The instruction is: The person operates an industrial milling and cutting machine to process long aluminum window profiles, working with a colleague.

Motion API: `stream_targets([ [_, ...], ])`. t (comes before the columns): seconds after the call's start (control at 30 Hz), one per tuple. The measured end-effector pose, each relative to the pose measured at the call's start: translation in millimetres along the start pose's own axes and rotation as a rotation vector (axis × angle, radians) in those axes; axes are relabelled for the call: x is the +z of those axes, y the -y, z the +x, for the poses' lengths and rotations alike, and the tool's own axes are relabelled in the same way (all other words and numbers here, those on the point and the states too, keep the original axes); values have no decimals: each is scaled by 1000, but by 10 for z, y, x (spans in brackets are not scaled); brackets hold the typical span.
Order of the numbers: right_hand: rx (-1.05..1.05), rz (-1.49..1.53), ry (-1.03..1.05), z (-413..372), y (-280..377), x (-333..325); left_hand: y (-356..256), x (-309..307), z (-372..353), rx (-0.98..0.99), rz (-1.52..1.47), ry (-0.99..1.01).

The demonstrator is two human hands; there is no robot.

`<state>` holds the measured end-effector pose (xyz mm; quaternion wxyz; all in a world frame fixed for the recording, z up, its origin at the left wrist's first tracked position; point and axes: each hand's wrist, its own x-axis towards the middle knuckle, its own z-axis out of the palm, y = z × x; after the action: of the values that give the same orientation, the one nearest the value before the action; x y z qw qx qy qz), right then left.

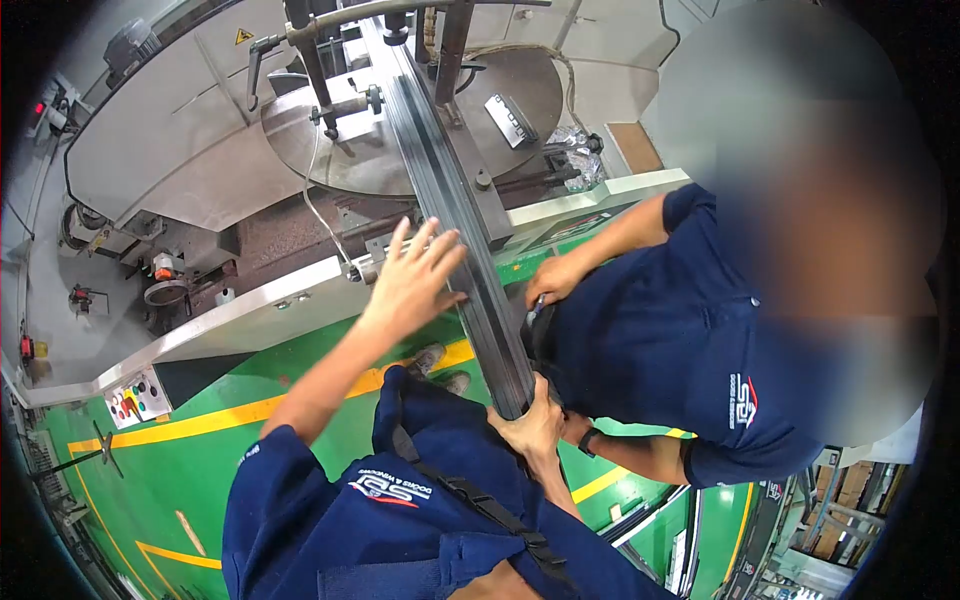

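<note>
One long bundle of grey metal profiles (462,215), slanting from 12 o'clock down to just below centre, crossing the pale steel surface (250,310) of a machine and jutting out over the floor. Number of strips in the bundle not countable from this view.

Two own hands, both on that one bundle. Left hand (415,280) just left of centre, at about 11 o'clock from the bundle's near end, laid flat against the bundle's left side. Five fingers (400,240) spread wide and released, grasping nothing. Right hand (530,425) at 6 o'clock from centre, fingers clenched round the near end of the bundle.

One co-worker in a dark blue shirt at 3 o'clock, with two arms in view. One co-worker's hand (553,280) touching the bundle's right side, straight across from the left hand. Other arm, with one wristwatch (590,441), reaching in just beside the right hand and hidden past the wrist.

At 11 o'clock, one round steel plate (330,150) on the machine, with the bundle passing over its right part. At 8 o'clock, one small control panel (135,398) with several coloured buttons, too small to count. Two shoes (432,357) on the green floor (200,470), between the two own hands, beside a yellow stripe (250,410).
</note>
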<state>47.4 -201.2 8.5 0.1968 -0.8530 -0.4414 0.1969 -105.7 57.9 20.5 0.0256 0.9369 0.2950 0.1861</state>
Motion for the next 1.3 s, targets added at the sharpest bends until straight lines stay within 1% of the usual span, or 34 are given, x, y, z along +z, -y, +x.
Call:
stream_targets([
  [0.03,0,1,12,12,-20,-3,201,61,26,34,47,67],
  [0.07,14,-16,27,7,-47,-7,377,126,23,68,27,108],
  [0.13,42,-40,58,12,-38,-14,605,240,7,209,-56,32],
  [0.17,44,1,89,20,4,-73,639,262,1,228,-100,12],
  [0.23,61,-8,92,30,9,-64,608,245,24,263,-200,-26],
  [0.37,108,0,107,27,30,-94,607,295,65,259,-174,-35],
  [0.47,101,-2,35,-15,69,-57,606,330,84,270,-173,-97],
  [0.53,47,-68,-64,-59,95,15,644,370,66,269,-176,-43],
  [0.57,20,-99,-116,-85,104,43,653,385,62,285,-201,-101],
  [0.7,101,-74,-34,-125,113,6,578,141,33,252,-232,12],
  [0.73,97,-73,-22,-138,104,0,475,-2,20,312,-259,-144],
  [0.8,98,-65,-4,-125,91,-7,193,-38,-201,220,-348,-278],
  [0.87,120,-48,41,-103,73,-35,-215,144,-591,-157,-678,-187],
  [0.93,103,-49,48,-83,24,-29,-621,14,-684,-662,-1079,167],
  [1.0,102,-33,78,-87,-34,-45,-773,237,-766,-974,-1385,290],
  [1.03,98,-27,92,-88,-76,-47,-778,306,-730,-1017,-1506,339],
  [1.13,78,5,79,-139,-194,16,-820,311,-441,-1130,-1757,253],
  [1.17,78,6,73,-161,-202,9,-769,372,-360,-1190,-1747,281],
  [1.3,103,-6,101,-281,-260,-70,-659,440,-223,-1182,-1746,129],
])
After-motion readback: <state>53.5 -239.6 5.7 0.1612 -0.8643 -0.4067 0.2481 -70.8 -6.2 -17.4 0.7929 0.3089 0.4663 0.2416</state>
